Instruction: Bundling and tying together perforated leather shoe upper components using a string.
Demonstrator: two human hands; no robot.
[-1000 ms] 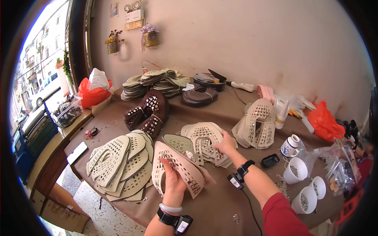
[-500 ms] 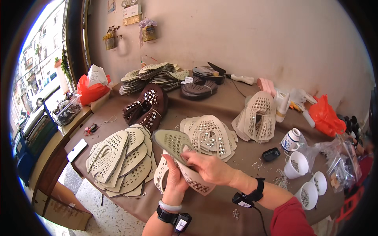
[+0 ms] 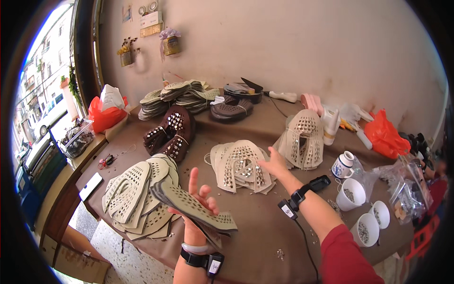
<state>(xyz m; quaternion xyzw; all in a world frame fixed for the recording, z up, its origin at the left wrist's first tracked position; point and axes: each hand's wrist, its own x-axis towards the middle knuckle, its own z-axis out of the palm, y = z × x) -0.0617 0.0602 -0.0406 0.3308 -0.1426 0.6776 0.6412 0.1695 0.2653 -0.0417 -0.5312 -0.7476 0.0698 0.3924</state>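
Now the right hand has reached out, open, touching the studded pile. Left hand holds a holey shoe piece, fingers half open. Its palm is hidden.

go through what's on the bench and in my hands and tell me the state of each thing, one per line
Left hand: raised, fingers spread, holding the perforated shoe upper.
Perforated shoe upper: lifted off the table, tilted.
Right hand: open, reaching over the studded pile.
Studded pile: flat on the table, overlapping.
Plain perforated pile: fanned at the table's edge.
White cups: upright, holding small metal bits.
Brown studded uppers: heaped.
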